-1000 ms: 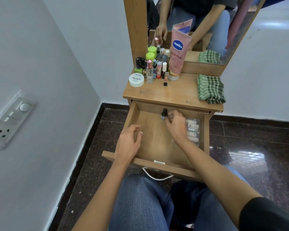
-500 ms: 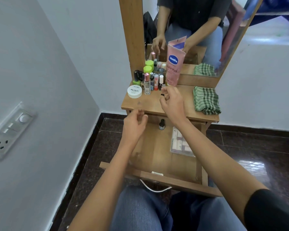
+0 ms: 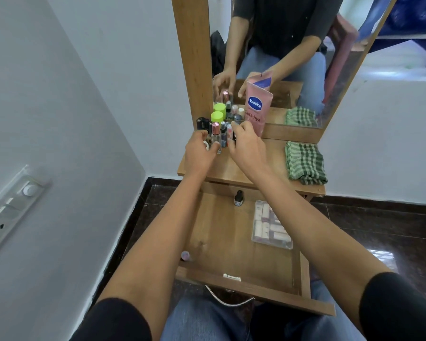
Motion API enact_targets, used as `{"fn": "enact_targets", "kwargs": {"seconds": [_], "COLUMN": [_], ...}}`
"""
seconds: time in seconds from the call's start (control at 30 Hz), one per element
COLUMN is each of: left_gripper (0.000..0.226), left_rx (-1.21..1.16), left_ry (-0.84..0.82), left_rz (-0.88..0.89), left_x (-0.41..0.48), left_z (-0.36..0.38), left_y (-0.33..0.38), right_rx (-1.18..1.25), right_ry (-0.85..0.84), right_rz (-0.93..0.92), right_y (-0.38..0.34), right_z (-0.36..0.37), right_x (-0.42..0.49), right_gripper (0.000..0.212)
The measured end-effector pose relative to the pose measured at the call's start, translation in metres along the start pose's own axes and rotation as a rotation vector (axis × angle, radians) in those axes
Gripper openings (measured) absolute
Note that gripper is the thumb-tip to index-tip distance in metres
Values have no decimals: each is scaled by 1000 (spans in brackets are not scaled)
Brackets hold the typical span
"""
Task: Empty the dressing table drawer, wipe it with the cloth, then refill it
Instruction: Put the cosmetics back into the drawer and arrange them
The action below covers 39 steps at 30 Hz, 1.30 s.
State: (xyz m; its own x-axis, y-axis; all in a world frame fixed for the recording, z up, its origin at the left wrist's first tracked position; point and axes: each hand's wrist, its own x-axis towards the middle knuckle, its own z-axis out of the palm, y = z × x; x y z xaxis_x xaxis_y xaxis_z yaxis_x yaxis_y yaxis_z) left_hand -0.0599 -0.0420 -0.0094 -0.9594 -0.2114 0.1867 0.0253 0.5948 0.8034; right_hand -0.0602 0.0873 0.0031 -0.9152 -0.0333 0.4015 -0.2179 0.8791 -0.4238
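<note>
The wooden drawer (image 3: 303,274) is pulled open over my lap. Inside it stand a small black bottle (image 3: 238,198) at the back, a clear box of lipsticks (image 3: 268,227) on the right and a small pink bottle (image 3: 185,255) at the front left corner. Both hands are up on the tabletop (image 3: 261,166) among a cluster of cosmetics (image 3: 217,119). My left hand (image 3: 199,153) curls over the white jar (image 3: 205,144), its thumb against a clear perfume bottle (image 3: 216,134). My right hand (image 3: 247,148) pinches a small tube (image 3: 232,137) in the cluster. The folded green checked cloth (image 3: 305,162) lies at the right.
A pink Vaseline tube (image 3: 257,109) leans on the mirror (image 3: 293,57) behind my right hand. A white wall with a switch plate (image 3: 8,212) stands close on the left. The floor is dark tile. A metal handle (image 3: 229,301) hangs below the drawer front.
Both hands rose out of the drawer to the tabletop and reached into the cosmetics cluster. The black bottle stayed in the drawer.
</note>
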Motion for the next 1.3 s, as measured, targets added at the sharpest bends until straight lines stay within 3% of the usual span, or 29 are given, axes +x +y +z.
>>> {"fn": "enact_targets", "kwargs": {"seconds": [0.27,0.67,0.9,1.17,1.3], "left_gripper": [43,38,30,21,30], "left_rx": [56,143,93,-62,-84], "left_ry": [-11,-29,-7,57,-59], "left_rz": [47,2,12,-3,-11], "left_x": [13,17,8,-20,-50], "left_z": [7,9,2,-29,-51], "left_y": [7,16,11,-11,-28], "right_rx": [-119,-81,21,239,435], "right_ry": [-90,-82,-118,-32,-45], "right_rz": [6,-44,-101,-172,-188], "right_y": [-10,-7,-4,1,-3], "right_z": [4,7,3,-9,-17], "right_x": [30,36,32,9,-22], "right_gripper": [49,21,13,7,4]}}
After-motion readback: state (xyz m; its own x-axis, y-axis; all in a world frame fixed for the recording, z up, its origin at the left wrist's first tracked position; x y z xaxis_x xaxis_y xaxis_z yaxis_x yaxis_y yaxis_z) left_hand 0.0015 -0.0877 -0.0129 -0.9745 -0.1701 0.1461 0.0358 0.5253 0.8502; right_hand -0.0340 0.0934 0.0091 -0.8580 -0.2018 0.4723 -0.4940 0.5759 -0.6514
